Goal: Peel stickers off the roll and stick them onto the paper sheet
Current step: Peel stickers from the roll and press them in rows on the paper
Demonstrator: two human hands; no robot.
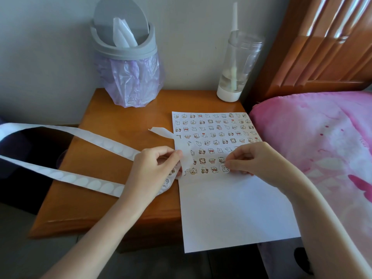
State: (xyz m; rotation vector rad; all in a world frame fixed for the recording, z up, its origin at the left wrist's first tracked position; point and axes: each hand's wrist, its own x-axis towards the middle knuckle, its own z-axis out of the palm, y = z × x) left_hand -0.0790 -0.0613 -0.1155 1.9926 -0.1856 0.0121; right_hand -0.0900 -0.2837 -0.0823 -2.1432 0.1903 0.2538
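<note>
Wooden bedside table (112,125), orange-brown, set against a pale wall
Paper sheet (231,214): white, lying on the table's right part, near edge overhanging; upper half filled with rows of small cartoon stickers, lower half blank
Sticker (224,169): round, at the end of the lowest row, touching the sheet, pinched between thumb and forefinger of the right hand (255,160)
Left hand (153,168): fingers curled, holding the sticker strip (94,140) beside the sheet's left edge; two white lengths with emptied round spots trail off leftward past the table
Behind: grey swing-lid bin (128,57) with lilac liner; clear bottle (235,65) with straw
Right: pink blanket (322,137), wooden headboard (322,47)
</note>
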